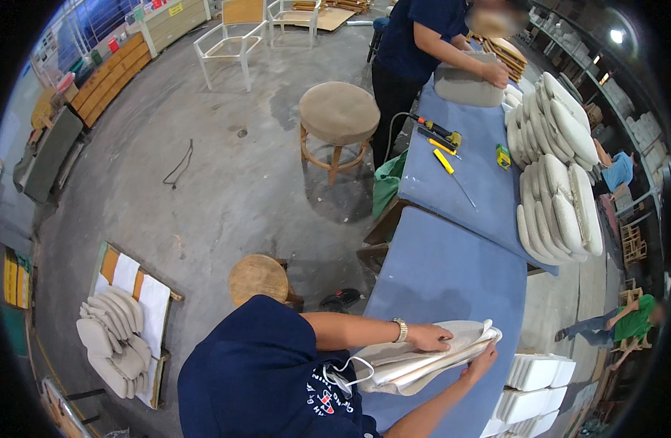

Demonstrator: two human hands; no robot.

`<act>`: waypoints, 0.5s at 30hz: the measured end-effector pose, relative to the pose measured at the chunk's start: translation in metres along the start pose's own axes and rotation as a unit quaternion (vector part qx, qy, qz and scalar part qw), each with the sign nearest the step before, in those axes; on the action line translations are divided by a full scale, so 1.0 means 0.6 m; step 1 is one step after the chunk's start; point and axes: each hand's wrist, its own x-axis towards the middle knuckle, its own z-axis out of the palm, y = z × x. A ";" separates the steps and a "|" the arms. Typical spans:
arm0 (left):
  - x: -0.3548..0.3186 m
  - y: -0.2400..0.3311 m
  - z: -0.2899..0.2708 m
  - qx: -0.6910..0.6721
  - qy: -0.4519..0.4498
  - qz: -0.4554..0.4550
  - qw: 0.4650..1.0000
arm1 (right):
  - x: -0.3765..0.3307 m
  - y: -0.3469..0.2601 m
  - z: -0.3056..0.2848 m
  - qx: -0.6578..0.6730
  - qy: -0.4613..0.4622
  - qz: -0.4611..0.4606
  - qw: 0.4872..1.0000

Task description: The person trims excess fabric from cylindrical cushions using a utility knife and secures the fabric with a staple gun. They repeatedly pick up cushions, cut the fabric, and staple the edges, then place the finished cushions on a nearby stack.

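A bundle of beige and white fabric cushion covers (394, 365) lies on the near blue-topped table, its layers open toward me. My left hand (429, 338), below a gold watch, is closed on the upper layer, fingers partly hidden in the fold. At the far right end of the bundle, my right hand (481, 363) grips the edge of the layers from the near side. A white cord loop (363, 371) hangs by my chest at the left end of the bundle.
Across the far table, a co-worker's hands hold a grey seat cushion (469, 84). A power driver (439, 131), a yellow-handled screwdriver (445, 162) and cushion stacks (554, 208) lie there. A padded stool (339, 113), a wooden stool (258, 280) and a cushion pallet (156, 314) stand on the floor.
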 end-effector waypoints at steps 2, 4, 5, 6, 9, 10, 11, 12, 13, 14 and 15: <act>-0.022 0.040 -0.007 0.007 -0.018 -0.002 1.000 | 0.034 0.005 -0.023 -0.060 0.030 -0.035 0.997; -0.025 0.062 -0.006 0.008 -0.014 0.007 1.000 | 0.053 0.005 -0.031 -0.081 0.023 -0.055 0.995; -0.026 0.068 -0.002 0.033 0.000 0.020 0.999 | 0.057 0.003 -0.032 -0.091 0.019 -0.065 0.994; -0.027 0.076 0.006 0.059 0.014 0.034 0.998 | 0.064 0.000 -0.032 -0.154 0.013 -0.089 0.984; -0.024 0.065 0.045 0.141 0.057 0.027 0.988 | 0.062 -0.033 -0.010 -0.295 -0.001 -0.150 0.943; -0.029 0.063 0.046 0.156 0.065 0.022 0.985 | 0.060 -0.039 -0.004 -0.315 -0.004 -0.169 0.934; -0.034 0.061 0.046 0.170 0.072 0.018 0.983 | 0.058 -0.046 0.002 -0.334 -0.006 -0.188 0.924; -0.036 0.058 0.041 0.166 0.056 0.010 0.985 | 0.052 -0.051 0.004 -0.317 -0.009 -0.173 0.933; -0.032 0.055 0.035 0.172 0.043 0.023 0.984 | 0.061 -0.044 -0.005 -0.336 -0.001 -0.202 0.920; -0.026 0.049 0.029 0.177 0.032 0.034 0.983 | 0.072 -0.037 -0.015 -0.355 0.004 -0.232 0.906; -0.019 0.045 0.025 0.183 0.020 0.045 0.982 | 0.082 -0.028 -0.022 -0.373 0.009 -0.261 0.890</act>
